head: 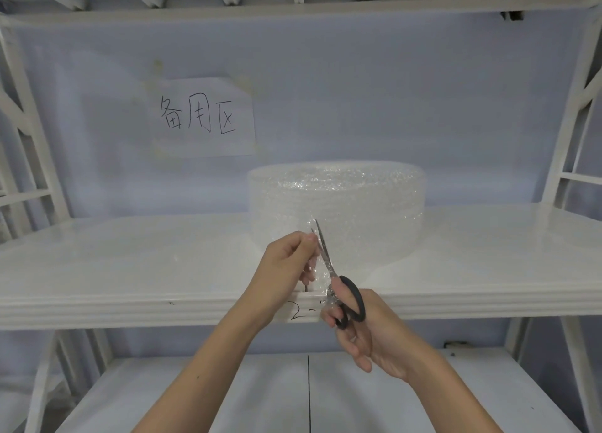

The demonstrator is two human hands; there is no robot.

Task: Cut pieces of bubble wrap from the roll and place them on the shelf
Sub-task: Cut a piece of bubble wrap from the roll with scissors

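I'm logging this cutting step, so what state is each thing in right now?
Bubble wrap roll: standing on end on the shelf, loose sheet drawn toward the person.
Loose sheet: pinched taut, blades on it.
Scissors: blades nearly closed, tips up.
Left hand: pinching the sheet.
Right hand: fingers through the scissor handles.
Paper sign: stuck on the back wall.

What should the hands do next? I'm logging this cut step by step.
Probably close the scissors and push the cut onward: their blades sit across the loose sheet from the bubble wrap roll, the left hand pinches it taut, the right hand grips the handles, and no cut piece shows on the shelf.
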